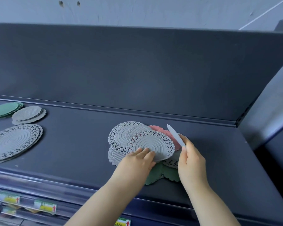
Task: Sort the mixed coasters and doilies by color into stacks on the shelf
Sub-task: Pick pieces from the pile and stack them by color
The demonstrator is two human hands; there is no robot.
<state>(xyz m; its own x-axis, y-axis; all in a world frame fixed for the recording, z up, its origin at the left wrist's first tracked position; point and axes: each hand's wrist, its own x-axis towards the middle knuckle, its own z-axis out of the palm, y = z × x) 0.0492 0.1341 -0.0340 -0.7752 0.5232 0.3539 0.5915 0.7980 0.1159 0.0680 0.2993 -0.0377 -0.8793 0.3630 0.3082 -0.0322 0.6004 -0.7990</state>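
Mixed pile (147, 144) sitting mid-shelf (75, 141), grey/pink/green overlapping. L hand (137, 162) pressing flat on top doily (153, 145), prob. steadying pile. R hand (192, 160) pinching grey coaster (176, 135) on edge, prob. bound for grey stack (29, 114) far left.

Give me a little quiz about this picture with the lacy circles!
1. True or false: the right hand holds a pink coaster.
2. Which colour peeks out from under the mixed pile, near the wrists? A green, B yellow, C blue.
3. Fill in: the left hand touches a grey lace ____.
Key: 1 false, it holds a grey coaster. 2 A. 3 doily.
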